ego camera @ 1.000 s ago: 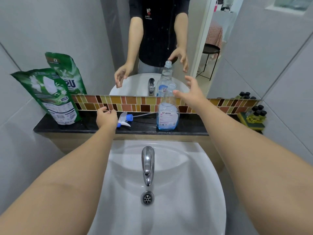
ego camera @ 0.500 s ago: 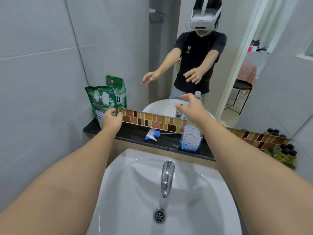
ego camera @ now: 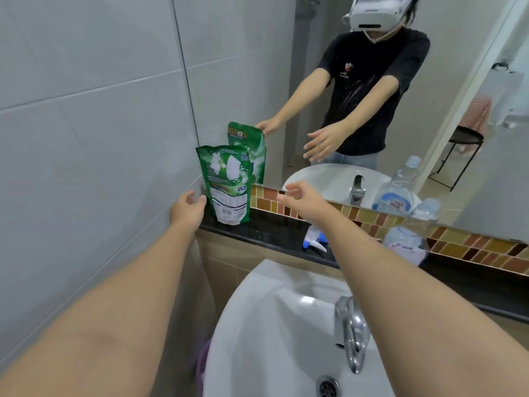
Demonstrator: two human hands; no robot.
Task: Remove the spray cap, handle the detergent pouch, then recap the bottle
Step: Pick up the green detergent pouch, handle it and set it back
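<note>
A green detergent pouch (ego camera: 228, 184) stands upright at the left end of the black ledge (ego camera: 269, 233), against the mirror. My left hand (ego camera: 187, 209) is open just left of the pouch's lower edge, fingers almost touching it. My right hand (ego camera: 302, 199) is open to the pouch's right, a short gap away. The white and blue spray cap (ego camera: 314, 241) lies on the ledge under my right forearm. The clear uncapped bottle (ego camera: 408, 239) with blue liquid stands on the ledge further right, blurred.
A white basin (ego camera: 286, 325) with a chrome tap (ego camera: 353, 333) sits below the ledge. The mirror above a brown tile strip (ego camera: 372, 222) reflects a person and the pouch. Grey tiled wall closes off the left side.
The view has swung left and closer. My right hand left the bottle's neck and came over beside the pouch. My left hand dropped to the pouch's lower left side.
</note>
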